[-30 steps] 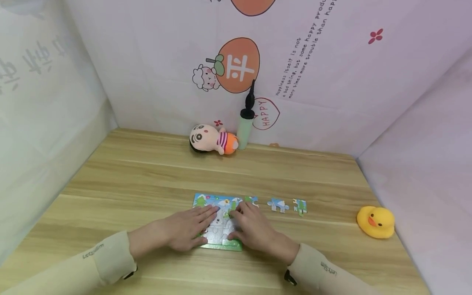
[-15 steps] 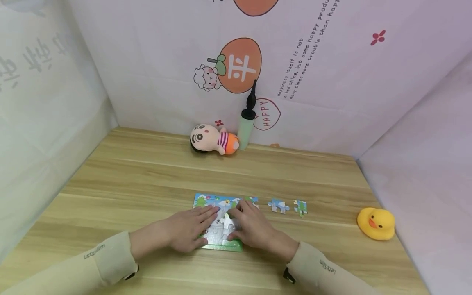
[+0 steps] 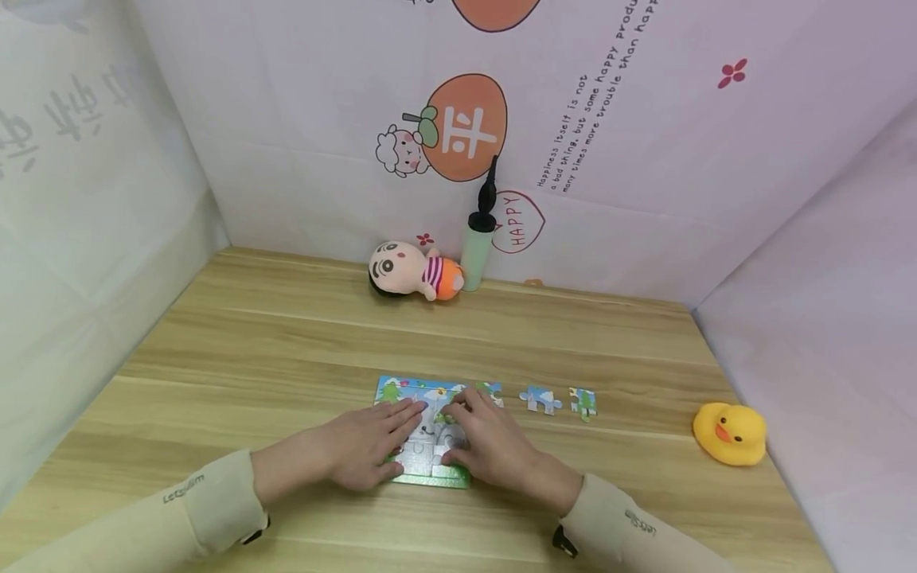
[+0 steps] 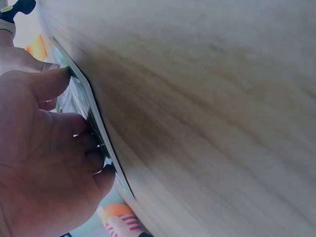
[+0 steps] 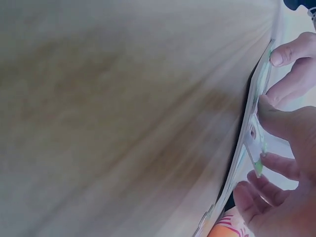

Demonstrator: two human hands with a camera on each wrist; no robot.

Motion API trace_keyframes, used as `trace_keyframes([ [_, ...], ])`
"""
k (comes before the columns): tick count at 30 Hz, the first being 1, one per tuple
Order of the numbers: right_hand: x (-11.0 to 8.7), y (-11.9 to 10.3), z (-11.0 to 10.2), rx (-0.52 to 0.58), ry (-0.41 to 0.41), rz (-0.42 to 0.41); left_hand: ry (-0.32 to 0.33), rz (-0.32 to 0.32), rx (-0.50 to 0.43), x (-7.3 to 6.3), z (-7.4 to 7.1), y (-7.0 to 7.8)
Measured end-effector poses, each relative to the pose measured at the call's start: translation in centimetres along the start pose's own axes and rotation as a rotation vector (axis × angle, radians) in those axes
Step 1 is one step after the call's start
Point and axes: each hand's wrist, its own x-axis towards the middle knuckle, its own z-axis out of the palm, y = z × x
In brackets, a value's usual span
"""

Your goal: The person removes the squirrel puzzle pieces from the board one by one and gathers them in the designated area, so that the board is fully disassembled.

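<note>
A jigsaw puzzle (image 3: 423, 481) with a blue and green border and a grey-white animal picture lies on the table in the head view. My left hand (image 3: 361, 447) rests flat on its left part, fingers extended, hiding that side. With thumb and finger, my right hand (image 3: 497, 444) pinches a puzzle piece (image 5: 255, 144) at the puzzle's right side; in the right wrist view the piece stands tilted against the board. To the right lie three loose pieces: a piece (image 3: 491, 388) partly behind my right hand, a blue piece (image 3: 541, 399) and a green piece (image 3: 583, 401).
A yellow rubber duck (image 3: 731, 434) sits near the table's right edge. At the back, a plush doll (image 3: 415, 272) lies beside a pale green hand pump (image 3: 476, 253) against the patterned cloth wall (image 3: 609, 239). Cloth also encloses both sides.
The piece under my right fingers shifts and changes its tilt slightly, with its glare strongest half a second ago. My left hand stays in place.
</note>
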Motion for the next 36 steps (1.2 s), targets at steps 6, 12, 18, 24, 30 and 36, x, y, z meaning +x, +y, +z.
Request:
trace_keyframes([
  [6, -0.2, -0.5, -0.4, 0.124, -0.001, 0.003, 0.014, 0.009, 0.000, 0.0, 0.2, -0.1],
  [12, -0.1, -0.7, -0.3, 0.204, -0.009, -0.047, 0.024, 0.019, -0.013, -0.1, 0.3, -0.2],
  [18, -0.5, -0.3, -0.6, 0.253, 0.034, -0.051, 0.015, 0.011, -0.047, -0.1, 0.4, -0.2],
  [24, -2.1, 2.4, -1.8, 0.221, 0.157, -0.047, 0.004, 0.007, -0.061, -0.1, 0.4, -0.2],
  [30, -4.5, 6.9, -3.9, 0.201, 0.171, 0.052, -0.003, 0.003, -0.067, -0.3, 0.1, -0.2],
  [36, -7.3, 10.9, -5.4, 0.258, 0.103, 0.215, -0.003, 0.014, -0.063, -0.1, 0.2, -0.3],
])
